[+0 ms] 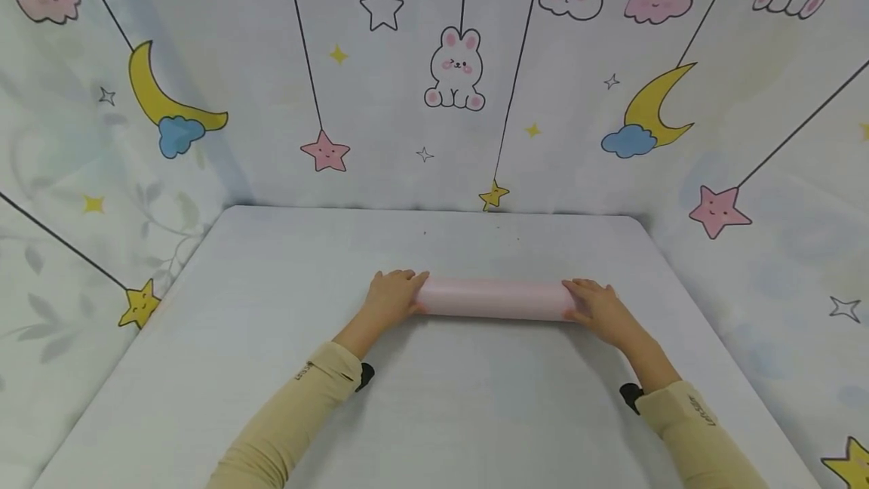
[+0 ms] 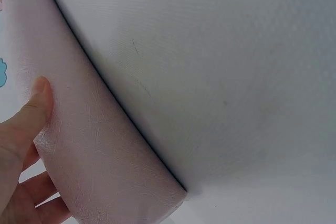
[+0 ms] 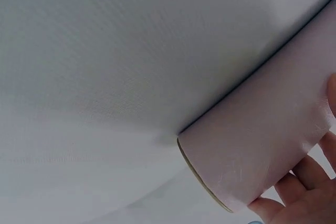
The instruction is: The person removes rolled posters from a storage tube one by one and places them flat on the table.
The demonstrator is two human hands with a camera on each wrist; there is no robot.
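A smooth pale pink roll, like a rolled-up mat, lies crosswise on the white table. At its left end, my left hand grips it, fingers over the far side. My right hand holds the right end the same way. In the left wrist view, the thumb presses on the pink roll and the other fingers reach round behind it. Fine creases mark the pink roll in the right wrist view, where a thin yellowish edge shows at its end; part of the right thumb is cut off there.
The white table extends around the roll, with a few tiny dark specks near its back edge. A white cloth backdrop printed with stars, moons and rabbits rises behind and on both sides. Each beige sleeve has a dark object at its cuff.
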